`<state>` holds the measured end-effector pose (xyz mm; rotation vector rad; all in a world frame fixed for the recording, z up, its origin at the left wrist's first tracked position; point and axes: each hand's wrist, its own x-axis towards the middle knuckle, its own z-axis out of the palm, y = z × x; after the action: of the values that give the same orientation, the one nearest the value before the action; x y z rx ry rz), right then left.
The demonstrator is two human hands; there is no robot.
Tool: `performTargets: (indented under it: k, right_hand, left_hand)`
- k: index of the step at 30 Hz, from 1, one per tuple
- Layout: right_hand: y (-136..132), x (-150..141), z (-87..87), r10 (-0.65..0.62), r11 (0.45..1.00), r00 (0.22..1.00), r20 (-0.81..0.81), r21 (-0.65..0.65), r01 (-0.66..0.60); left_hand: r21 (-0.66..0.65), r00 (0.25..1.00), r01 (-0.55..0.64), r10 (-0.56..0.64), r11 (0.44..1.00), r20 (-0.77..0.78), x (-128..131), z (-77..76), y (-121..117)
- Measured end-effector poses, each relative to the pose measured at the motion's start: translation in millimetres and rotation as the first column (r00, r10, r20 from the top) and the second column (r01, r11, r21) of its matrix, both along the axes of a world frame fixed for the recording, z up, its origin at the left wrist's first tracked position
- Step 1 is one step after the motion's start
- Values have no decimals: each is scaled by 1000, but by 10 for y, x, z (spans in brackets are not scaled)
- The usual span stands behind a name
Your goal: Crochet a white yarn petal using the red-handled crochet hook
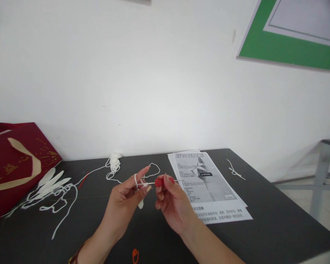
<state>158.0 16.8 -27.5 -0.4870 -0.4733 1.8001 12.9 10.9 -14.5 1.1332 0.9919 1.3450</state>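
My left hand (128, 200) is closed in a pinch on a small white crocheted piece (140, 204), with white yarn (114, 165) wrapped over its raised forefinger. My right hand (173, 203) grips a crochet hook by its red handle (161, 181); the metal tip points left into the yarn at the left fingers. Both hands hover above the dark table (264, 227), a few centimetres apart.
Printed instruction sheets (209, 187) lie right of the hands. Loose white yarn and white crocheted petals (51, 181) lie at the left by a dark red bag (11, 165). An orange stitch marker (135, 255) sits near the front edge. A yarn scrap (235, 170) lies far right.
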Motion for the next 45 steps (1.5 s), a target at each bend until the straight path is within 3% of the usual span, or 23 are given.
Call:
performTargets:
  k: [7,21,32,39,45]
  right_hand:
    - [-17,-36,-36,-52,999,998,45,15,51]
    - [-15,-40,-17,-20,1000,986,163,-4,21]
    - [-31,-68,-13,-56,998,994,94,-12,57]
    - [-8,-61,-42,-73,997,982,175,20,71]
    - [18,-64,-79,-78,997,974,213,6,79]
  left_hand:
    - [-58,979,80,-68,995,192,27,67,-48]
    - [-70,970,154,-138,986,199,40,72,-23]
    - [-78,965,166,-146,983,217,63,155,-57]
    - [-54,967,152,-137,987,214,58,112,-29]
    - [-52,961,207,-193,977,198,40,54,15]
